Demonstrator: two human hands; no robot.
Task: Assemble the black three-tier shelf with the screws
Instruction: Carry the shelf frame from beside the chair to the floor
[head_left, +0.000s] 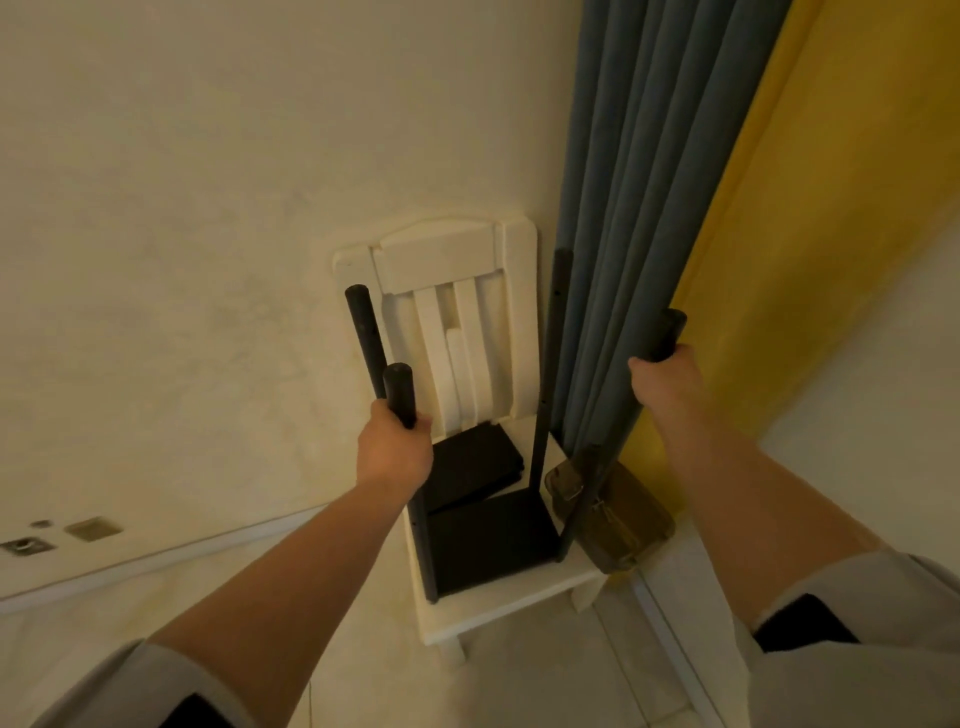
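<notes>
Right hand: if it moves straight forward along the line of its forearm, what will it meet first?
Most likely the blue curtain. The right hand grips the top of a black pole, and the curtain folds hang just beyond it. Depth is unclear, so the gap between them cannot be judged.

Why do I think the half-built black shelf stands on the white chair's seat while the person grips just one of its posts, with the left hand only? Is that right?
Not quite. The head view shows both hands gripping posts: the left hand holds one post, the right hand another. The black shelf does stand on the white chair seat.
</notes>
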